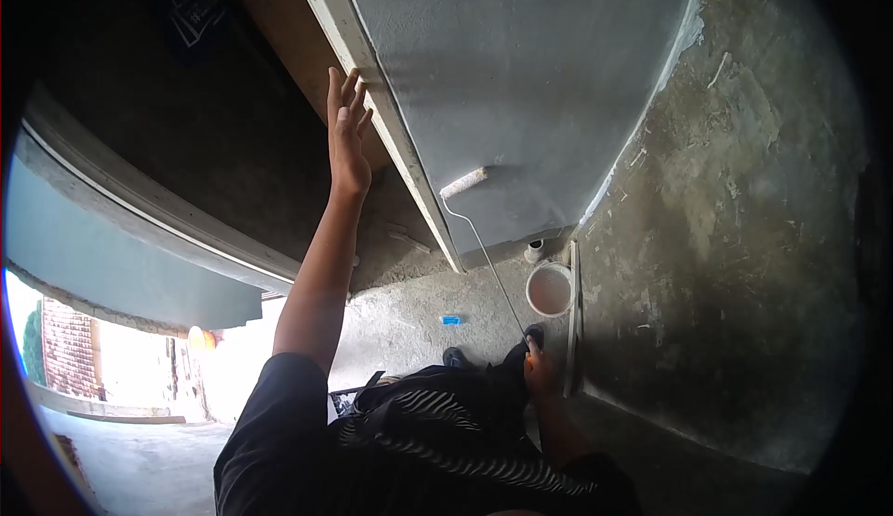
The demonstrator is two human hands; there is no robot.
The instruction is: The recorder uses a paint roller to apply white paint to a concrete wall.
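Raised at the door frame (391,118), my left hand (350,135) holds nothing, its fingers spread; the fingertips overlap the pale frame, and whether they touch it I cannot tell. My right hand (538,369), low by my shoe, is closed around the orange handle of a paint roller (466,182). The roller's long wire rod runs up to its white, mottled sleeve, which lies against the lower part of the grey wall (530,83). A round bucket (550,290) with pinkish-grey contents stands on the floor, up from my right hand.
Beside the bucket are a short pipe stub (534,251) and a long narrow strip (573,313) along the patchy, unpainted wall (725,237). A small blue object (451,320) lies on the concrete floor (404,306) ahead of my shoes. Left of the frame is a dark opening.
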